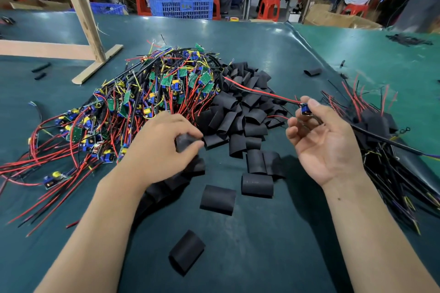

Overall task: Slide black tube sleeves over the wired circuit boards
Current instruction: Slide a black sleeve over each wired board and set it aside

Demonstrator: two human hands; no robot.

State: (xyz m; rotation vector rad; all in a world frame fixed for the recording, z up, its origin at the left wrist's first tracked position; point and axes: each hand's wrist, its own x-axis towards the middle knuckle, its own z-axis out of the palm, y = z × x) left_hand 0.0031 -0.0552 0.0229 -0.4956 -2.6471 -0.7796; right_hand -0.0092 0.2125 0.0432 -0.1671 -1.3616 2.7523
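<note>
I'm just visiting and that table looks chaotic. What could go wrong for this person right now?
The circuit board pinched in the right hand trails red wires back over the sleeve pile; pulling could snag and scatter it. The left hand grips a flattened sleeve, which may catch on the board's parts.

Green table [262, 38] — red stools [268, 8], blue crate [181, 5].

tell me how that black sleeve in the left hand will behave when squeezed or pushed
The black sleeve that the left hand pinches probably flexes easily: loose sleeves nearby lie flattened. It looks light and thin-walled. Being flat, it likely slides instead of rolling.
</note>
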